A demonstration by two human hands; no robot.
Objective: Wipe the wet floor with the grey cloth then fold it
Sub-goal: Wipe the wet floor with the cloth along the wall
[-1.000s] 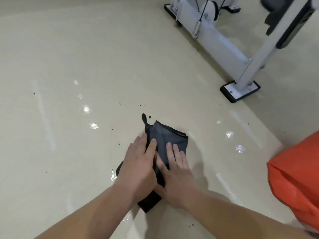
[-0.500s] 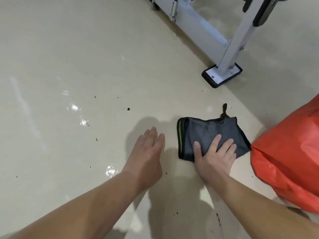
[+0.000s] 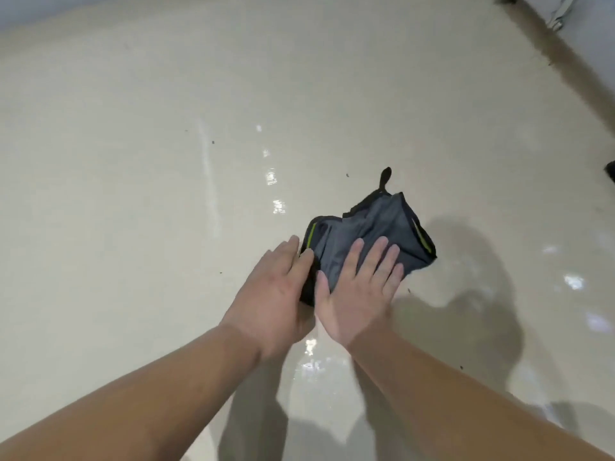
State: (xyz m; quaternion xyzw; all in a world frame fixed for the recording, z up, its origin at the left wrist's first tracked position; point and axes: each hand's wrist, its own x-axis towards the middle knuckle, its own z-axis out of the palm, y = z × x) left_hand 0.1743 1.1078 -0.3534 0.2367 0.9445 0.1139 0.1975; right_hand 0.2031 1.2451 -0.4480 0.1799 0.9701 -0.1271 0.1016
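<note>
Loosely folded grey cloth (image 3: 376, 227), black-hemmed, lime-striped, left hand (image 3: 269, 294) and right hand (image 3: 357, 294) flat-fingered on it

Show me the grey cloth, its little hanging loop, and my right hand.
grey cloth (image 3: 379, 224), head view, on its bare grey middle.
hanging loop (image 3: 386, 177), head view, on the loop's dark tip.
right hand (image 3: 357, 294), head view, on the back of the hand.
</note>
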